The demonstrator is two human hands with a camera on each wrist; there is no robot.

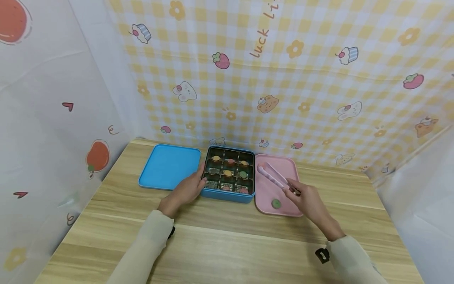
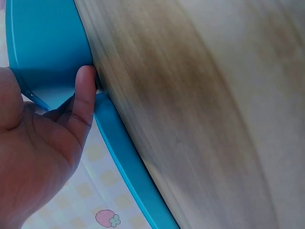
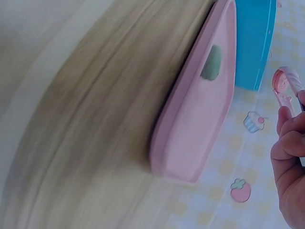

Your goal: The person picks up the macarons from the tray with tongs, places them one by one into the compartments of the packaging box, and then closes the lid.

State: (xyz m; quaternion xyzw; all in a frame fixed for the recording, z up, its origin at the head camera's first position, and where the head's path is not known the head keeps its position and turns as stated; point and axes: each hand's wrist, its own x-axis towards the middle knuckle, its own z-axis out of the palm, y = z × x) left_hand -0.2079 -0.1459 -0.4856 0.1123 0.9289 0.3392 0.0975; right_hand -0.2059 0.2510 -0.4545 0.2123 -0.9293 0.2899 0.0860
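- Gripping tongs (image 1: 270,177), pink piece (image 3: 281,82) between the tips, over the tray (image 1: 264,193) at right: fingers of the right hand (image 1: 306,200).
- Touching the box (image 1: 227,196) from the left: left hand (image 1: 187,187), fingers extended.

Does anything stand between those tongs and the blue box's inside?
Only the right wall of the box seems to stand between its inside and the tongs; nothing else visible does. The left hand is on the opposite side.

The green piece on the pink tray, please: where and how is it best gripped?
I'd pinch the green piece by opposite sides, from above: it is round, with bare surface around it within the raised rim of the pink tray.
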